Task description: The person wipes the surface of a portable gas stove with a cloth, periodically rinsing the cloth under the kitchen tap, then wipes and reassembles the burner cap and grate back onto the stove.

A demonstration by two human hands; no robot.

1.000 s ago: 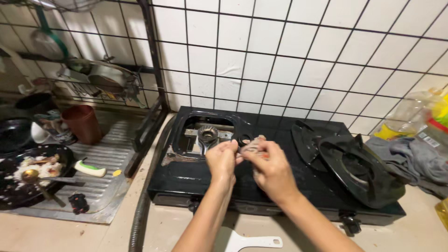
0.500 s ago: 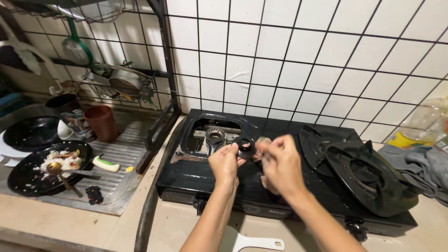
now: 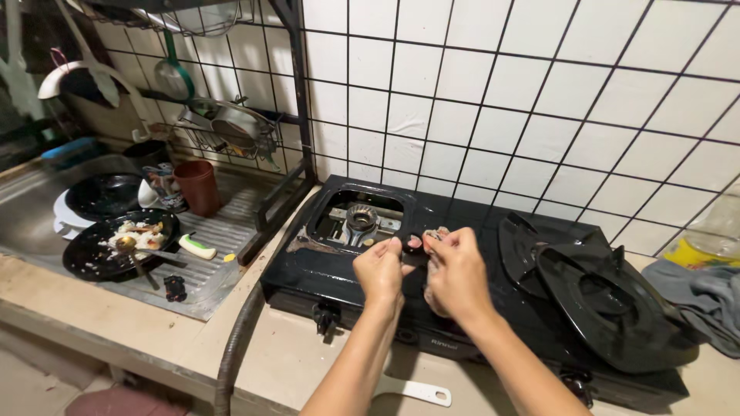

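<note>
The burner ring [image 3: 412, 242], a small black round part, sits pinched between the fingertips of your left hand [image 3: 379, 270] just above the stove top [image 3: 308, 281], at about 4 o'clock from the open burner well [image 3: 356, 219]. Your fingers are curled and pressed together on its near edge, which keeps it raised off the stove so that the other hand can get at it.

Your right hand [image 3: 456, 273] meets it from 3 o'clock, fingers bunched around a small pale wad [image 3: 438, 233]; it looks like a scrap of cloth or scourer, though I cannot tell which. That wad touches the ring or lies just beside it; the contact is hidden by your fingers.

The two black pan supports [image 3: 609, 296] lie stacked and tilted at 3 o'clock on the stove, off the burners, which leaves the well uncovered and its metal burner head [image 3: 361, 218] bare. A grey cloth [image 3: 705, 296] lies further out at 3 o'clock. At 9 o'clock, well apart on the ribbed draining board [image 3: 202, 281], stand a plate of leftover food [image 3: 116, 246] and a brown cup [image 3: 199, 187]. A white handle [image 3: 412, 391] lies on the counter at 6 o'clock.
</note>
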